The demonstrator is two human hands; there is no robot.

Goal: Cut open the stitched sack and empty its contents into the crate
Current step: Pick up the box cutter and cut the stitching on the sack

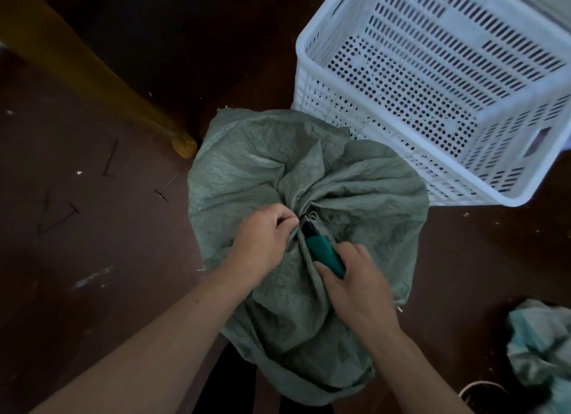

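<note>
- Pinching the gathered neck of the grey-green woven sack (pixel 309 172), the left hand (pixel 262 240) has its fingers curled into the bunched folds, so the fingertips are mostly hidden.
- The right hand (pixel 355 277) is wrapped round the teal handle of a cutter (pixel 326 256). The tool's dark front end points into the neck just beside the left hand. Whether a blade is out cannot be made out, since the tip sinks into the creases.
- The stitching itself is not visible among the gathered folds.
- The sack stands on the dark brown floor (pixel 92 259) below the camera, bulging and closed. Its contents cannot be seen, and its base is hidden under its own bulk and the forearms.
- A white perforated plastic crate (pixel 312 95) sits just beyond the sack to the right, its near corner touching or almost touching the fabric. Its far side is cut off by the frame edge.
- A yellowish wooden leg (pixel 92 74) slants across the upper left, its top out of view.
- Thin dark nail-like pieces (pixel 109 159) lie scattered on the floor at left, too small to identify.
- A crumpled pale bag (pixel 537 345) lies at the lower right, partly cut off.
</note>
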